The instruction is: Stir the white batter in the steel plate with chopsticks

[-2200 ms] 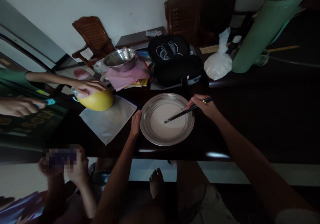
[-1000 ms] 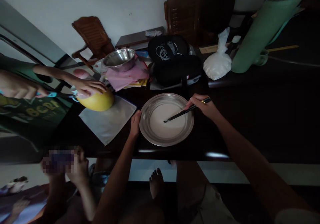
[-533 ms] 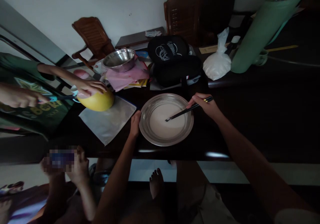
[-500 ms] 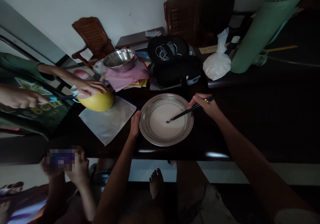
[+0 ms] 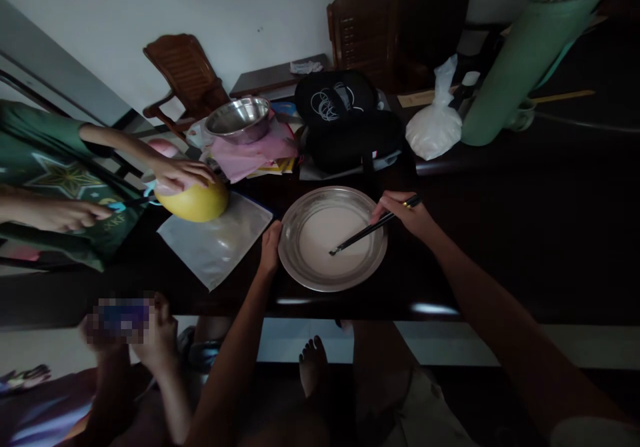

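Note:
A wide, shallow metal bowl [image 5: 299, 268] stands on the dark table, with a milky white liquid [image 5: 320, 234] in its bottom. My left hand [image 5: 271, 248] grips the bowl's left rim. Dark chopsticks [image 5: 361, 233] with a gold band near the upper end are pinched in the fingers of my right hand [image 5: 406, 215], above the bowl's right rim. Their tips dip into the liquid near the middle. How the left fingers sit under the rim is hidden.
At left, another person's hand [image 5: 185, 174] rests on a yellow round fruit [image 5: 193, 202] while their other hand [image 5: 75, 215] holds a blue-handled tool. Behind are a steel bowl [image 5: 240, 119], a black case [image 5: 353, 140], a bag of white powder [image 5: 434, 130] and a green flask [image 5: 520, 74].
My right hand has moved slightly left and down, and the chopstick tips have shifted the same way through the liquid. The other person's tool hand has moved right, toward the fruit.

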Demonstrator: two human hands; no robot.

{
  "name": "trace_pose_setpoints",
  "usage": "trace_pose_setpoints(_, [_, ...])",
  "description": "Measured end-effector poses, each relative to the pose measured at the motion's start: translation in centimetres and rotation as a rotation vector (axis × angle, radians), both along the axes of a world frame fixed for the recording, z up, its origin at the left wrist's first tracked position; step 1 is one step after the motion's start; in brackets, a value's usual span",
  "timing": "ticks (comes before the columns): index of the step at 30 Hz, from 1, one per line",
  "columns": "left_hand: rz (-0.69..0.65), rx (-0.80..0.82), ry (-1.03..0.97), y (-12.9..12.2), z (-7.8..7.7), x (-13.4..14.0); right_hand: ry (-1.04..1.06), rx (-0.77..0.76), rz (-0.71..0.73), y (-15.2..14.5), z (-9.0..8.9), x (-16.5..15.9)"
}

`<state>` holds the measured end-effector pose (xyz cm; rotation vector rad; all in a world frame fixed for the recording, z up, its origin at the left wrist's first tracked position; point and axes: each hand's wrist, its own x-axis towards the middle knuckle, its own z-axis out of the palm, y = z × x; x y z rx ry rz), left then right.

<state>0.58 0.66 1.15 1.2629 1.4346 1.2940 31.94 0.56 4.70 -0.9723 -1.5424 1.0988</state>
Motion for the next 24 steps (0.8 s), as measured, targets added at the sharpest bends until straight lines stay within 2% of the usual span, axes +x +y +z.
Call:
trace_pose_setpoints(4, [-0.002, 0.004, -0.013, 0.04, -0.01, -0.05, -0.072, 0.049, 0.006, -0.01, 0.05, -0.08])
trace_pose_setpoints(8, [-0.015, -0.020, -0.035, 0.04, -0.11, -0.09, 0.031, -0.001, -0.080, 0.10, 0.19, 0.21])
trace_pose_setpoints(10, [-0.009, -0.025, -0.035, 0.03, -0.13, -0.11, 0.048, -0.023, -0.042, 0.00, 0.23, 0.16])
trace_pose_setpoints(14, [-0.019, -0.020, -0.031, -0.01, -0.05, -0.10, -0.068, 0.027, 0.066, -0.18, 0.28, -0.21])
trace_pose_setpoints(16, [-0.021, -0.007, -0.035, -0.05, 0.01, -0.03, -0.090, 0.048, 0.030, -0.11, 0.28, -0.17])
trace_pose_setpoints(20, [-0.001, 0.010, -0.028, -0.12, 0.13, 0.12, 0.027, -0.024, -0.075, 0.06, 0.30, 0.20])
trace_pose_setpoints(24, [0.004, -0.007, -0.028, -0.11, 0.24, 0.14, -0.027, 0.003, 0.013, -0.11, 0.38, 0.01])
